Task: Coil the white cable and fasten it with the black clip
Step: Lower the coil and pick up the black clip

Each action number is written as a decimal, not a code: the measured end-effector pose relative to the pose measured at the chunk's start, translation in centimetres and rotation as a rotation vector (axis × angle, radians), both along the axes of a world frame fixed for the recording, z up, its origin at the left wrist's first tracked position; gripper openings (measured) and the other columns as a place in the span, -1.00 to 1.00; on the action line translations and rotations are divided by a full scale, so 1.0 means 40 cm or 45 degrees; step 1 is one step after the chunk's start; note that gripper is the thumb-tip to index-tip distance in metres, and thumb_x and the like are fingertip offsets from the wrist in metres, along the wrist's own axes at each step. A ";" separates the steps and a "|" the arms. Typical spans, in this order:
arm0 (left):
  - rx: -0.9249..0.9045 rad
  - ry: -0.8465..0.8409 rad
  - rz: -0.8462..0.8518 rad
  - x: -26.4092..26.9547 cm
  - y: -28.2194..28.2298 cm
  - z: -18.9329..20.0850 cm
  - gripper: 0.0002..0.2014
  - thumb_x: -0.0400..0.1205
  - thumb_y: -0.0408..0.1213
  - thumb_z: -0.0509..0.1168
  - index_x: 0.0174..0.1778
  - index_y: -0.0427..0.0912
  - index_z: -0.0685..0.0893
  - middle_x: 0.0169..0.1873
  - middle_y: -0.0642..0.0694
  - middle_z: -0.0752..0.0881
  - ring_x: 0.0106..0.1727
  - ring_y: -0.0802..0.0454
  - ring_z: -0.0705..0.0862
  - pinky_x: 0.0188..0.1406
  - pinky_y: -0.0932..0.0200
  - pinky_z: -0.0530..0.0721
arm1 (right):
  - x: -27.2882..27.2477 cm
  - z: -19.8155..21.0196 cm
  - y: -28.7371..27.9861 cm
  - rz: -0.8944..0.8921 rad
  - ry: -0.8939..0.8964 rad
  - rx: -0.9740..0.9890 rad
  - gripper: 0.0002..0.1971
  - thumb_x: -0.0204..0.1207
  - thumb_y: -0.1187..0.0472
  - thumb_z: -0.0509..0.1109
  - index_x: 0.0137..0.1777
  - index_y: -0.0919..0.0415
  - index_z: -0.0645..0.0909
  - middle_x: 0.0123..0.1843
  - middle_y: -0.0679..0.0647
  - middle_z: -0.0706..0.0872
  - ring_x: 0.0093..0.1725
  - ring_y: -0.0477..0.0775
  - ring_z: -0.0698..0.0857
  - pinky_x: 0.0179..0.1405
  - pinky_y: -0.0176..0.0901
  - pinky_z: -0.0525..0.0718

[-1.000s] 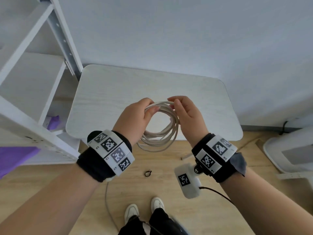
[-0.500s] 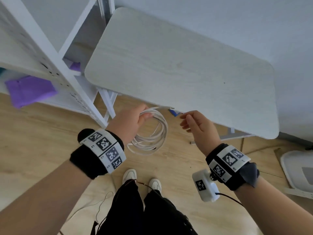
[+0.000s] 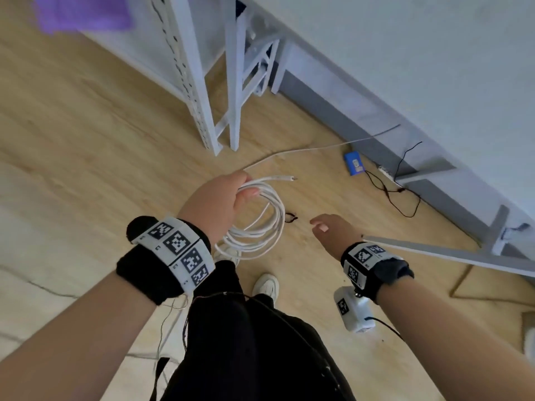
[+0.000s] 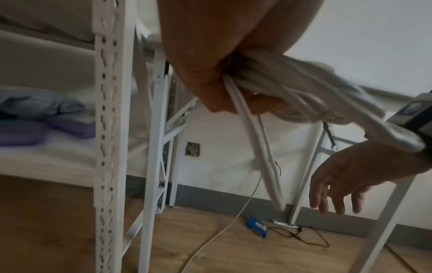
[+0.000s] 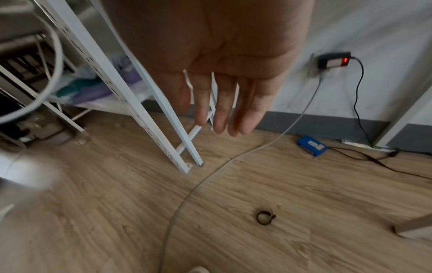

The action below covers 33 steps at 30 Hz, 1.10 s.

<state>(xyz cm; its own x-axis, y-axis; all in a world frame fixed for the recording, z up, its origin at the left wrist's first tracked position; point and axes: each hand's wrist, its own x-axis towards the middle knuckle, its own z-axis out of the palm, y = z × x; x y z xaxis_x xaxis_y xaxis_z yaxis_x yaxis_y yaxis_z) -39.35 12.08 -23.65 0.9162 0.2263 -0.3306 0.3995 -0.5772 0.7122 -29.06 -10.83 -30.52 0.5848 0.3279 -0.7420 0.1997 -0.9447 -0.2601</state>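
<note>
Half done: left hand (image 3: pixel 215 202) fingers clamp the coiled cable (image 3: pixel 260 224); right hand (image 3: pixel 333 231), fingers loosely spread and empty, hovers over the clip (image 5: pixel 265 217) on the floor (image 3: pixel 101 146), unfastened.

head cam on my end looks steeply down at the wooden floor (image 3: pixel 86 134), both forearms in frame, shelf legs at top. left wrist cam sits very close under the left hand (image 4: pixel 210 55), facing the wall past the white cable (image 4: pixel 257 144). right wrist cam looks along the right hand (image 5: pixel 222 55), low over the floor. all three share the blue box (image 3: pixel 353 163) (image 4: pixel 257 225) (image 5: pixel 312 146) by the baseboard.
</note>
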 end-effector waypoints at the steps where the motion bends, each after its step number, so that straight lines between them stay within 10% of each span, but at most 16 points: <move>1: -0.004 0.014 0.009 -0.004 0.000 -0.036 -0.67 0.69 -0.07 0.08 0.11 -0.24 0.60 -0.17 -0.18 0.70 -0.14 -0.13 0.65 -0.13 -0.04 0.58 | 0.003 -0.047 0.001 0.024 0.016 -0.036 -0.69 0.63 0.12 0.14 0.33 0.08 0.52 0.32 0.13 0.57 0.25 0.17 0.58 0.16 -0.11 0.47; 18: -0.041 0.050 0.115 0.008 0.068 -0.602 -0.62 0.61 0.10 -0.01 0.07 -0.05 0.57 -0.22 0.03 0.68 -0.20 0.05 0.67 -0.13 -0.04 0.65 | 0.020 -0.847 0.039 0.339 0.144 -0.534 -0.45 0.62 0.02 0.12 0.60 0.03 0.12 0.65 0.10 0.14 0.54 0.24 0.28 0.45 0.07 0.43; 28: -0.041 0.015 -0.018 0.017 0.077 -0.785 -0.54 0.50 0.24 -0.16 0.00 0.09 0.52 -0.27 0.08 0.60 -0.24 0.15 0.60 -0.16 0.04 0.61 | 0.028 -1.164 0.045 0.226 0.183 -0.632 -0.38 0.55 -0.07 0.14 0.57 -0.02 0.06 0.62 0.20 0.13 0.52 0.38 0.26 0.28 0.15 0.41; 33: -0.049 -0.008 -0.005 0.014 0.079 -0.822 -0.59 0.53 0.24 -0.11 -0.01 0.12 0.53 -0.29 0.13 0.60 -0.25 0.19 0.58 -0.20 0.13 0.58 | 0.009 -1.189 0.036 0.141 0.140 -0.721 -0.34 0.60 -0.04 0.16 0.61 0.10 -0.04 0.65 0.17 -0.03 0.58 0.32 0.12 0.55 0.17 0.19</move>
